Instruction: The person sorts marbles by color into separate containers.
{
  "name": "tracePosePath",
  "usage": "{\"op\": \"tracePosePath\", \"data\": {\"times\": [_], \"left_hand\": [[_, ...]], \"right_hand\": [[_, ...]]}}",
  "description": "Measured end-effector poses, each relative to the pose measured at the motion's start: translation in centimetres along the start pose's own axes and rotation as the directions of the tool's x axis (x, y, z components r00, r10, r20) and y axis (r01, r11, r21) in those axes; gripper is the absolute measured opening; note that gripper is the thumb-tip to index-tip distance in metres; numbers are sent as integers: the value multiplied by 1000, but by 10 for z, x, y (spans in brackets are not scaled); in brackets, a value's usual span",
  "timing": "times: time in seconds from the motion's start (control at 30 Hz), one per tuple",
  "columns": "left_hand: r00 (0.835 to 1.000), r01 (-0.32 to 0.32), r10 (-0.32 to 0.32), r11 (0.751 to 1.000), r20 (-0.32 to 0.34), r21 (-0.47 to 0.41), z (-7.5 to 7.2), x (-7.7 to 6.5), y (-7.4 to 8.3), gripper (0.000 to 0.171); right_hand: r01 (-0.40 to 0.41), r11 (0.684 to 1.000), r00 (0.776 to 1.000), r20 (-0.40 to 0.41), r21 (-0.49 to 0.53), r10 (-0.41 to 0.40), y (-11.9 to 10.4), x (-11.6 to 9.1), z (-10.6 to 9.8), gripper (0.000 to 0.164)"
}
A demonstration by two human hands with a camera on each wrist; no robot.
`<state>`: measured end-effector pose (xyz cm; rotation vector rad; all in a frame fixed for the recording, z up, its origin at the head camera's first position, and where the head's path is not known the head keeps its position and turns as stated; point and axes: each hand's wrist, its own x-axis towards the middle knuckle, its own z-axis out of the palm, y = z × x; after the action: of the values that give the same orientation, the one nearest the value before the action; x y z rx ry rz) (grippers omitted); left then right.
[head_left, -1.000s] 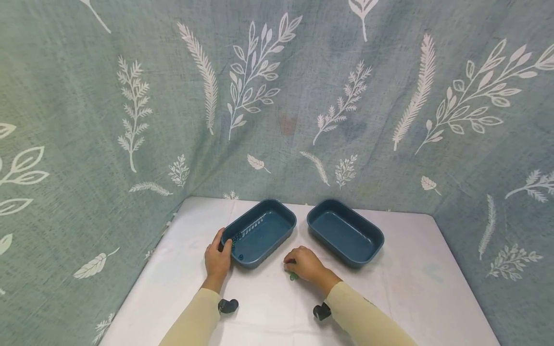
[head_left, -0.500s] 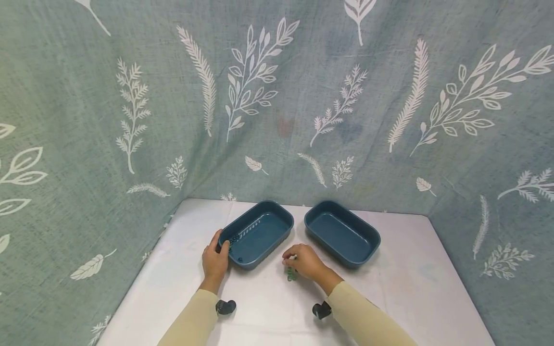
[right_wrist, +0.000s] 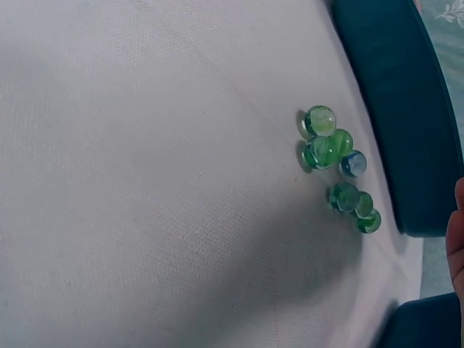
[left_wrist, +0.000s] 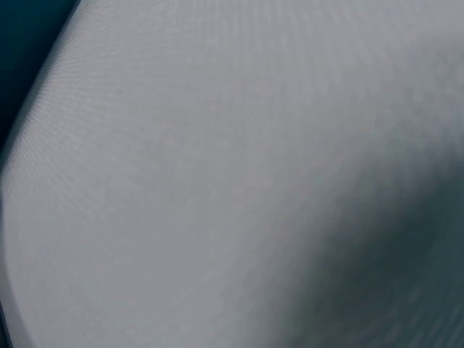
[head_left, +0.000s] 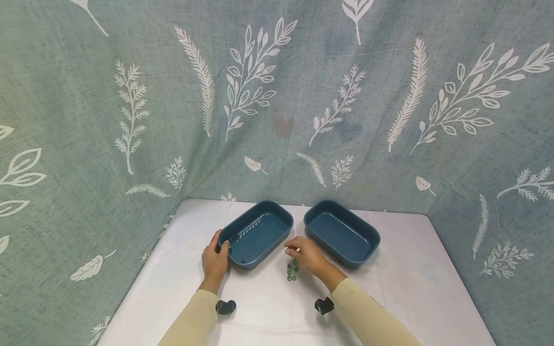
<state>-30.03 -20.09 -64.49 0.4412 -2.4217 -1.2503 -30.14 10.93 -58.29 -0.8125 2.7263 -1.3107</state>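
My right hand [head_left: 309, 254] has just lifted up and back off the marbles: a second ago it covered most of them, now they lie bare on the white cloth [head_left: 259, 307]. Right wrist view shows 7 loose: 6 green marbles [right_wrist: 320, 152] and 1 bluish marble [right_wrist: 353, 163], 4 bunched, 3 strung close beside. They sit between the 2 trays, on my side, in neither. Judging by that, I've let go of at least these 7; the work on them reads as mid-way.

Right fingers bent, thumb near the fingertips, narrow gap. Can't tell if a marble is pinched in there; the wrist camera catches only a bit of the hand at its edge. Hand hovers near the right tray [head_left: 339, 235].

Left hand unchanged: grips the left tray [head_left: 264, 235] at its near-left end, thumb over the rim, fingers along the outer wall. Tray angle looks the same too. Dark marbles [head_left: 234, 239] sit inside by my thumb, 1 more in the near corner; too small to count. Left wrist view: mostly cloth, dark blur, no use.
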Motion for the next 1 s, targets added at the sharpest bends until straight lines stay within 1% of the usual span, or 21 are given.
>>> {"op": "tracePosePath", "data": {"times": [0.1, 0.23, 0.33, 0.47, 0.67, 0.77, 0.87, 1.0], "left_hand": [[1000, 3, -3, 1000, -2, -1, -1, 0, 0, 49], [1000, 4, -4, 1000, -1, -1, -2, 0, 0, 49], [1000, 8, -8, 1000, 1, -4, -2, 0, -1, 48], [1000, 12, -12, 1000, 4, -5, -2, 0, -1, 49], [1000, 10, -10, 1000, 8, -10, -3, 1, 0, 49], [1000, 13, -13, 1000, 8, -13, -3, 1, 0, 49], [1000, 14, -14, 1000, 13, -12, -3, 0, 0, 49], [1000, 8, -8, 1000, 14, -14, -2, -1, 0, 49]], "right_hand": [[-7, 1000, 1000, -2, -15, 7, -1, 1, 0, 20], [-57, 998, 998, -5, -5, 57, -2, 1, 0, 20], [-83, 997, 996, -21, 9, 83, -1, 2, 1, 16], [-94, 995, 995, -35, 28, 95, -1, 4, 1, 12], [-131, 990, 991, -6, 52, 131, -3, 7, -2, 19], [-148, 987, 989, 2, 58, 148, -5, 9, -4, 20], [-146, 986, 989, -3, 77, 147, -8, 13, -7, 18], [-123, 988, 992, -6, 93, 124, -11, 21, -11, 17]]}}
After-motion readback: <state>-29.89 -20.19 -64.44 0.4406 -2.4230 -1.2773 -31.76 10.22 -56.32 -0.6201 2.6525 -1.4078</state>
